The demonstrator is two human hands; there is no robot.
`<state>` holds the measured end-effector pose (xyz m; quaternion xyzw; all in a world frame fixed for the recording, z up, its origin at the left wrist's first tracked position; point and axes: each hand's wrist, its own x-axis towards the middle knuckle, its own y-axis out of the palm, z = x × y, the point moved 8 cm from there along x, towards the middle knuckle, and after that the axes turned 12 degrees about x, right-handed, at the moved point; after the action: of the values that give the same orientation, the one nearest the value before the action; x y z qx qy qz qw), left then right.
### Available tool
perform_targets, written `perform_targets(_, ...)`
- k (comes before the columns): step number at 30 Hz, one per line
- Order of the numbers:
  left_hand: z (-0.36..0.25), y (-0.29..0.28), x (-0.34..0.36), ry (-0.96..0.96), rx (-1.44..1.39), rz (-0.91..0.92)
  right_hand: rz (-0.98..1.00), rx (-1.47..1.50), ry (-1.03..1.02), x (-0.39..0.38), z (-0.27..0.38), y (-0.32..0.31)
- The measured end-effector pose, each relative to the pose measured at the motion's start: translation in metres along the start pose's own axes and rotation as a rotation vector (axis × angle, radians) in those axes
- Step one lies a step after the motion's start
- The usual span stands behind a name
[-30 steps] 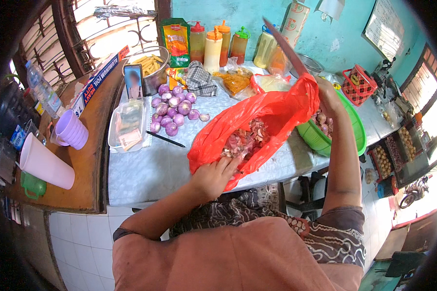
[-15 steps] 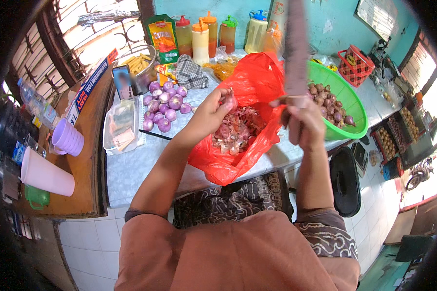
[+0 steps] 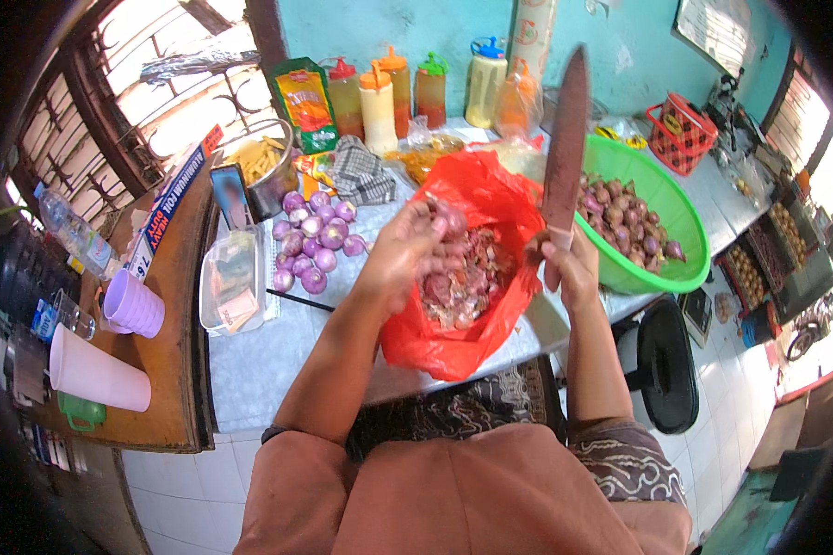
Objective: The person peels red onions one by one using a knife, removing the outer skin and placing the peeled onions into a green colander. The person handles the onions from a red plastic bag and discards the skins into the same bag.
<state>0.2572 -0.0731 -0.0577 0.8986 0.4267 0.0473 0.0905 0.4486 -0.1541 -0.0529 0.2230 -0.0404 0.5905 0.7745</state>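
Observation:
My left hand (image 3: pixel 403 250) is closed around a reddish shallot (image 3: pixel 449 220), held over the mouth of a red plastic bag (image 3: pixel 435 350). Papery onion skins (image 3: pixel 467 291) lie inside the bag. In my right hand (image 3: pixel 572 266) is a large knife (image 3: pixel 565 139), its broad, dull brown blade pointing up and away from me. The fingers of that hand are at the bag's right rim; whether they pinch the plastic I cannot tell. Peeled purple shallots (image 3: pixel 317 231) sit in a pile left of the bag. Unpeeled shallots (image 3: pixel 625 217) fill part of a green basin (image 3: pixel 634 276) to the right.
Sauce bottles (image 3: pixel 378 109) line the back wall beside a checked cloth (image 3: pixel 361 171). At left are a clear plastic box (image 3: pixel 231 291), a phone (image 3: pixel 233 196), a metal pot (image 3: pixel 273 190) and purple cups (image 3: pixel 134 303). A red basket (image 3: pixel 683 139) stands far right.
The knife, earlier blurred, has tilted and its tip now shows. My left hand has moved slightly right and down over the bag with the shallot.

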Motion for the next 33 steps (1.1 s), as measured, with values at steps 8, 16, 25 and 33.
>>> perform_targets(8,0.015,-0.001,-0.020,-0.060,-0.181,0.204,0.249,-0.151,0.096,-0.035,-0.004,0.055)
perform_targets(16,0.020,0.004,-0.021,0.074,0.086,0.200,0.408,-0.582,-0.154,-0.050,0.003,0.090)
perform_targets(25,0.020,-0.004,-0.018,0.229,0.185,0.083,0.412,-0.350,0.066,-0.052,-0.021,0.087)
perform_targets(33,0.023,-0.002,-0.016,0.284,0.282,0.017,0.364,-0.254,0.154,-0.051,-0.036,0.080)
